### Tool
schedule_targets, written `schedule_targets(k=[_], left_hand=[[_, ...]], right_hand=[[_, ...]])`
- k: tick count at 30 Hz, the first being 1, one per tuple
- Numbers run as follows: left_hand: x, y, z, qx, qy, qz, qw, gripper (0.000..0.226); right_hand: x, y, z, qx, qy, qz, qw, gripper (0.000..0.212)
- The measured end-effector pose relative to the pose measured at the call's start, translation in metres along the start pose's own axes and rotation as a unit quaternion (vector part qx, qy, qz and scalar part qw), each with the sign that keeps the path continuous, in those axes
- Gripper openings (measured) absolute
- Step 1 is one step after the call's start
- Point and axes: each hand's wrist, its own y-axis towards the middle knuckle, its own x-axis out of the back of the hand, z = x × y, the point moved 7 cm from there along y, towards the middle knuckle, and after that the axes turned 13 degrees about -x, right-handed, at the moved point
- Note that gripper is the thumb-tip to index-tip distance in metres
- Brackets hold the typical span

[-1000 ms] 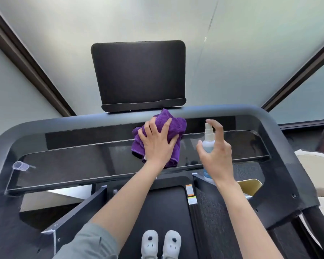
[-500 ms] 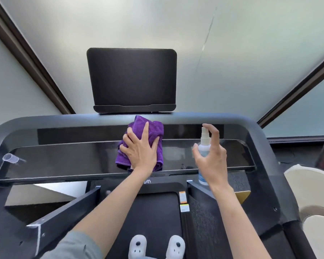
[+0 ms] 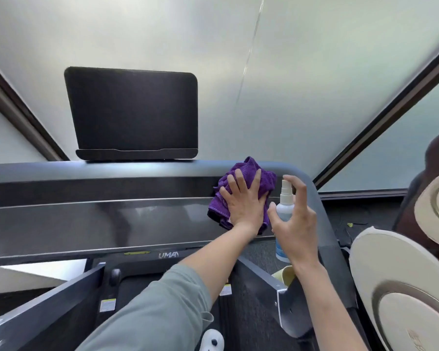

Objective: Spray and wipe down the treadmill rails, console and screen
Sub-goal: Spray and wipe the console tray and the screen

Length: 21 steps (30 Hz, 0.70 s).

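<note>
A crumpled purple cloth (image 3: 249, 171) lies on the right part of the glossy black treadmill console (image 3: 99, 221). My left hand (image 3: 243, 203) presses flat on the cloth with straight, spread fingers. Just to its right, my right hand (image 3: 295, 224) grips a small white spray bottle (image 3: 285, 206) upright, index finger raised over the nozzle. The dark screen (image 3: 134, 110) stands on its ledge above the console, to the left of both hands. The grey top rail (image 3: 112, 168) runs across behind the console and curves down at the right.
Frosted window panels with dark frames fill the background. Cream round cushioned pieces (image 3: 403, 287) stand close on the right. A side rail (image 3: 46, 317) angles in at lower left. Below lie the black belt (image 3: 251, 320) and one white shoe (image 3: 213, 340).
My left hand has slid the purple cloth rightward along the console, from its middle to the right end, next to the spray bottle. The view has shifted with it.
</note>
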Motion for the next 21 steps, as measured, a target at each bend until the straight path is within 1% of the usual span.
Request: schedule_targets(k=[3, 7, 10, 12, 17, 21], left_hand=[[-0.012, 0.010, -0.029, -0.025, 0.001, 0.012, 1.000, 0.060], [-0.023, 0.012, -0.061, -0.074, -0.008, 0.047, 0.996, 0.057], [-0.019, 0.006, -0.059, -0.109, -0.018, 0.046, 0.993, 0.051], [-0.014, -0.001, -0.053, -0.129, -0.044, 0.042, 0.990, 0.044], [-0.006, -0.024, -0.053, -0.174, -0.108, 0.074, 0.976, 0.031], [0.003, -0.029, -0.048, -0.215, -0.106, 0.072, 0.968, 0.034]], right_hand=[[0.018, 0.003, -0.012, -0.008, -0.003, -0.019, 1.000, 0.057], [0.034, 0.007, -0.023, -0.021, 0.002, -0.040, 0.999, 0.057], [0.036, 0.007, -0.027, -0.024, 0.014, -0.049, 0.998, 0.056], [0.032, 0.007, -0.028, -0.023, 0.014, -0.053, 0.998, 0.055], [0.019, 0.003, -0.015, -0.018, -0.004, -0.040, 0.999, 0.053], [0.019, 0.001, -0.004, -0.008, -0.006, -0.039, 0.999, 0.053]])
